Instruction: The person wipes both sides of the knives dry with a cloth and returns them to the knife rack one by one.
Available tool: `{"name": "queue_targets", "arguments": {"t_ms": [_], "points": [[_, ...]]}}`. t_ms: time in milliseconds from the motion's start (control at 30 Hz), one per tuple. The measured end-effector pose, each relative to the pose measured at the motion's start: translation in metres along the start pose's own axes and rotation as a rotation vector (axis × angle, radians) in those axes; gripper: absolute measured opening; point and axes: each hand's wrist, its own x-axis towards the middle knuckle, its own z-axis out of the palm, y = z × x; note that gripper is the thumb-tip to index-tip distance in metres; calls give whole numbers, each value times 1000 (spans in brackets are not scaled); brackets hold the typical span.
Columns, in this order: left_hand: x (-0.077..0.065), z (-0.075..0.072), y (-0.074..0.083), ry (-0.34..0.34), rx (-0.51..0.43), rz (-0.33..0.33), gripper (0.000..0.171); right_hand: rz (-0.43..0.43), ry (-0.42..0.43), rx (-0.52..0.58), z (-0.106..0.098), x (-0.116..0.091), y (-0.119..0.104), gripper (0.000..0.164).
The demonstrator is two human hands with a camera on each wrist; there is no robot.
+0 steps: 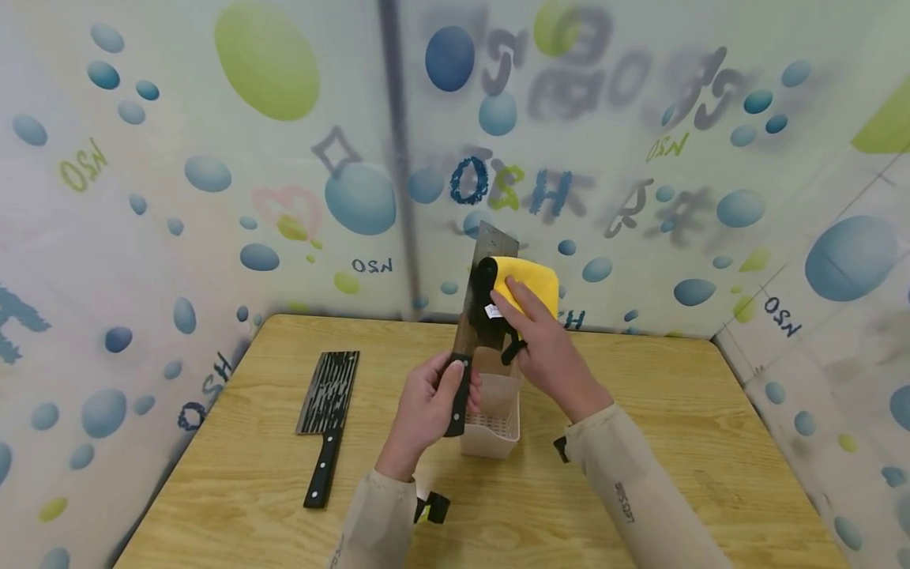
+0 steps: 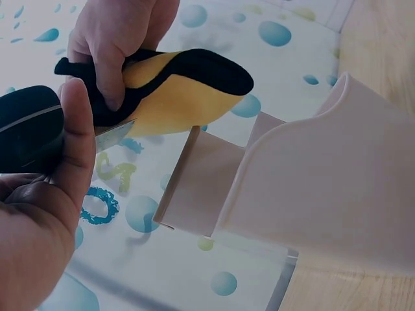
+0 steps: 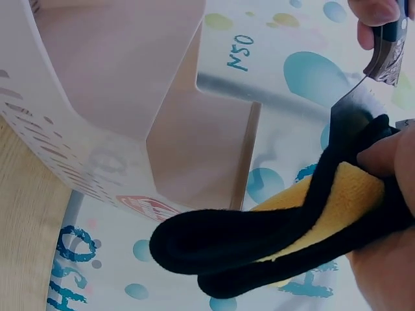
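Observation:
In the head view my left hand (image 1: 428,405) grips the black riveted handle of a cleaver (image 1: 465,320), its broad blade pointing up. My right hand (image 1: 550,352) holds a folded yellow and black cloth (image 1: 533,284) against the blade's right side, covering part of it. The right wrist view shows the cloth (image 3: 350,194) folded double, with the blade (image 3: 353,107) passing behind it. Just below the hands stands a pale pink plastic holder (image 1: 490,450) with a slotted floor, partly hidden by the left hand and the handle.
A second cleaver (image 1: 330,403) with a black-and-silver striped blade lies flat on the wooden table (image 1: 235,474), left of the hands. Behind the table rises a patterned wall (image 1: 341,261) with blue and green ovals. Small black devices are strapped at both wrists.

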Motion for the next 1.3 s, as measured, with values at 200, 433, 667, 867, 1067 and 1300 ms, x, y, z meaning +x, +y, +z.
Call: {"name": "queue_targets", "arguments": {"t_ms": [200,433,667,867,1067,1300], "points": [[0,-1,0,11,0,7,35,-31,6,6,-1,-5,-4,81],[1,0,2,0,12,23,33,-37,32,11,-5,-1,-2,79],[-1,2,1,-11,0,18,36,-25,25,-25,-10,7,2,73],[-3,2,0,-17,11,13,34,12,10,-32,-14,16,8,71],[-3,3,0,-21,18,2,35,60,-14,-27,-18,24,11,73],[-4,4,2,-20,13,1,35,126,-61,-7,-20,28,9,76]]}}
